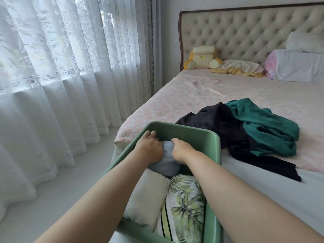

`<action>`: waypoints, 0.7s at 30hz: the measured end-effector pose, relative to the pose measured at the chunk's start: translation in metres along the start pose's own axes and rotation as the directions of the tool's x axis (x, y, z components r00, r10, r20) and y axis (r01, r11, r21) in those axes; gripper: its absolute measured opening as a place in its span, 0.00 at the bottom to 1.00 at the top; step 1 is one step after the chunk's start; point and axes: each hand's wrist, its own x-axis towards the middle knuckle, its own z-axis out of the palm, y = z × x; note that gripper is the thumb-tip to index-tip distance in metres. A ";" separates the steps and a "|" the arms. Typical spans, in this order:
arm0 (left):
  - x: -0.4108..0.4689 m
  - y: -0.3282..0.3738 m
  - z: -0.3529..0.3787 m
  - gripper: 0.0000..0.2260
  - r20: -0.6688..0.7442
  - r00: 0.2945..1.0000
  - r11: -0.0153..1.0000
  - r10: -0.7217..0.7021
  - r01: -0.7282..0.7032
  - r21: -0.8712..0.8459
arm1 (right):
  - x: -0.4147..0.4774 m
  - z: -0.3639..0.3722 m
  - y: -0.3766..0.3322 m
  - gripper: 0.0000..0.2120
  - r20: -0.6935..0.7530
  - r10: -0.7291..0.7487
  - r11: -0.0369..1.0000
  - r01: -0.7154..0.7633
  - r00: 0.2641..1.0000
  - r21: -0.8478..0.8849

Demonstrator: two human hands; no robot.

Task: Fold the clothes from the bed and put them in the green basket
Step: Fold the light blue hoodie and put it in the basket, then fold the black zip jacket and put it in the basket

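The bed (201, 88) is filling the right and far side of the scene, and the green basket (196, 133) is standing at its near left corner. Just right of the basket, the black garment (228, 134) is lying crumpled on the cover, with the teal garment (270, 127) lying half over it. Neither is folded yet.

Inside the basket, the blue-grey bundle (166, 162) is sitting at the far end, touching the cream piece (149, 197) and the leaf-print piece (185, 209) packed side by side at the near end. The right hand (180, 149) is closing its grip on the bundle, fingers curled into the cloth. The left hand (150, 148) is pressing against the bundle's left side, but its fingers are reaching toward the basket wall, so it is not clear whether its grip is closing round the cloth or not.

Several things could be going wrong from here. Squeezing the soft bundle this tightly could be undoing its fold. Pushing down hard at the bed's corner could be sliding or tipping the basket toward the floor. Lifting the hands out carelessly could be dragging the cloth back up.

The count is one bed, one basket, two loose garments, three pieces in the basket and two hands.
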 end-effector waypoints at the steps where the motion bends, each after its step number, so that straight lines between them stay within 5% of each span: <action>1: 0.001 -0.001 0.001 0.19 -0.032 0.999 0.999 -0.011 0.012 0.034 | 0.000 0.000 -0.001 0.28 0.028 -0.002 1.000 0.002 1.000 0.007; 7: -0.002 -0.003 0.009 0.18 -0.097 0.995 1.000 0.005 -0.005 -0.001 | -0.001 -0.003 -0.001 0.30 0.138 -0.014 0.999 0.019 0.990 -0.036; 13: -0.005 -0.006 0.014 0.17 -0.264 0.964 0.998 0.024 -0.037 -0.044 | -0.013 0.001 -0.016 0.25 -0.164 -0.126 0.924 0.056 0.978 -0.379; 21: 0.000 -0.004 0.015 0.18 -0.171 0.985 0.981 0.024 -0.056 -0.184 | -0.014 0.007 -0.016 0.24 0.010 -0.106 0.969 0.105 0.994 -0.225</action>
